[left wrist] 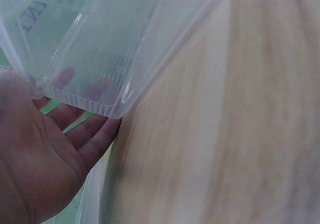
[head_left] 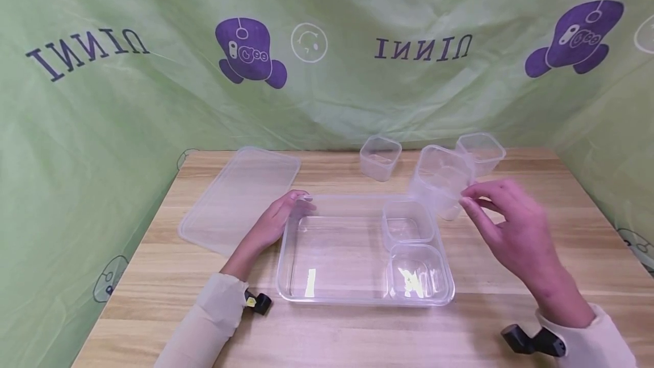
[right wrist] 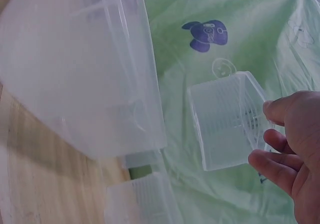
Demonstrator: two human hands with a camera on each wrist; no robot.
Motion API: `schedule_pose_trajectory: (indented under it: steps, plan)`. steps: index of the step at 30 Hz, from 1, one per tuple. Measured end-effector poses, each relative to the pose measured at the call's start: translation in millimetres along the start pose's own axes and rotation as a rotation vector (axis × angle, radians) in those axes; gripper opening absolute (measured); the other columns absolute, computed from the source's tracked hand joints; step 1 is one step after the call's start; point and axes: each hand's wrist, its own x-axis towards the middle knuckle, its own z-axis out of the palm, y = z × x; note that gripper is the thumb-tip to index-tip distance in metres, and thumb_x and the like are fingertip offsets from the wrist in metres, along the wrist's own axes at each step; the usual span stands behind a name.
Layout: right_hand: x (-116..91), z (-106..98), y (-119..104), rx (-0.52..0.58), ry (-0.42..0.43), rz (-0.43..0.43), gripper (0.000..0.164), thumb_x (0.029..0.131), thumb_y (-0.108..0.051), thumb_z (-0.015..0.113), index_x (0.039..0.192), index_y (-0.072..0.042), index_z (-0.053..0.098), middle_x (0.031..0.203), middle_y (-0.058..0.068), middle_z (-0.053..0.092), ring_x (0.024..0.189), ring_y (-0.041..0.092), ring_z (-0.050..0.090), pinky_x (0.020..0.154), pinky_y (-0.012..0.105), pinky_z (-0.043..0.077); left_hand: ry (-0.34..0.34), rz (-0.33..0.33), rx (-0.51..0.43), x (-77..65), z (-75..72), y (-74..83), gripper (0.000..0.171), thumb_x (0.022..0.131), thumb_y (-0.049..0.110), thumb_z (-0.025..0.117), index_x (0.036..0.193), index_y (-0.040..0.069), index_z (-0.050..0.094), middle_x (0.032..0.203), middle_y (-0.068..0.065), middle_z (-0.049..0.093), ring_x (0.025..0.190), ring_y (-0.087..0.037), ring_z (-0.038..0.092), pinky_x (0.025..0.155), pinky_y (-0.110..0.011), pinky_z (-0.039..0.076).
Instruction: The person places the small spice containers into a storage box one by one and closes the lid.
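Observation:
A large clear plastic box (head_left: 337,254) lies open on the table. My left hand (head_left: 273,220) grips its far left corner, thumb over the rim and fingers behind the wall (left wrist: 85,101). Two small clear containers (head_left: 409,223) sit side by side along the box's right end. My right hand (head_left: 516,237) pinches another small clear container (head_left: 441,172) by its right side. In the right wrist view, this container (right wrist: 225,124) is raised off the table, between thumb and fingertips. In the head view it appears just beyond the box's far right corner.
A flat translucent lid (head_left: 240,192) lies on the wooden table (head_left: 357,339) to the left. Two more small containers stand at the back, one behind the box (head_left: 380,166) and one farther right (head_left: 480,152). Green printed fabric (head_left: 337,107) surrounds the table's back and sides.

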Motion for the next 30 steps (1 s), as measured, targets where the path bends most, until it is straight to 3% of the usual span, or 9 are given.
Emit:
schedule_pose_trajectory:
  steps: [4,11,20,24,30]
  plan:
    - [0.3,3.1,-7.0,0.004,-0.004,-0.018,0.054,0.103,-0.051,0.058,0.097,-0.001,0.075,0.096,0.009,0.072,0.098,-0.003,0.061,0.086,0.007,0.046,-0.001,0.000,-0.002,0.1,0.2,-1.1,0.049,0.116,0.026,0.021,0.137,-0.006,0.053,0.120,-0.023,0.070,0.119,-0.038,0.064,0.110,-0.055,0.040]
    - [1.2,7.7,-20.8,0.015,-0.009,-0.050,0.048,0.104,-0.048,0.060,0.095,-0.004,0.076,0.094,0.005,0.072,0.093,0.005,0.063,0.090,0.009,0.043,0.003,0.000,0.001,0.5,-0.4,-1.9,0.050,0.116,0.027,0.021,0.136,-0.005,0.054,0.119,-0.023,0.071,0.118,-0.037,0.065,0.110,-0.054,0.041]
    - [2.5,11.5,-43.3,0.051,-0.026,-0.121,0.043,0.105,-0.044,0.060,0.094,-0.005,0.075,0.094,0.003,0.070,0.104,0.017,0.068,0.097,0.012,0.045,0.003,0.005,0.002,1.4,-0.7,-3.4,0.050,0.116,0.027,0.021,0.135,-0.005,0.054,0.118,-0.023,0.071,0.117,-0.038,0.065,0.109,-0.054,0.042]
    - [2.7,12.5,-50.4,0.063,-0.032,-0.155,0.040,0.105,-0.043,0.060,0.094,-0.007,0.076,0.094,0.001,0.069,0.105,0.019,0.070,0.091,0.010,0.047,0.004,0.001,0.004,1.5,-0.8,-4.0,0.050,0.116,0.027,0.021,0.136,-0.006,0.053,0.118,-0.023,0.071,0.117,-0.038,0.065,0.109,-0.054,0.041]
    - [0.5,17.3,-56.5,0.073,-0.066,-0.161,0.037,0.105,-0.043,0.060,0.096,-0.011,0.076,0.096,-0.004,0.068,0.107,0.017,0.070,0.071,0.011,0.053,0.005,0.002,0.008,1.9,-0.5,-5.0,0.050,0.116,0.027,0.021,0.136,-0.005,0.054,0.118,-0.023,0.071,0.117,-0.037,0.066,0.109,-0.054,0.041]
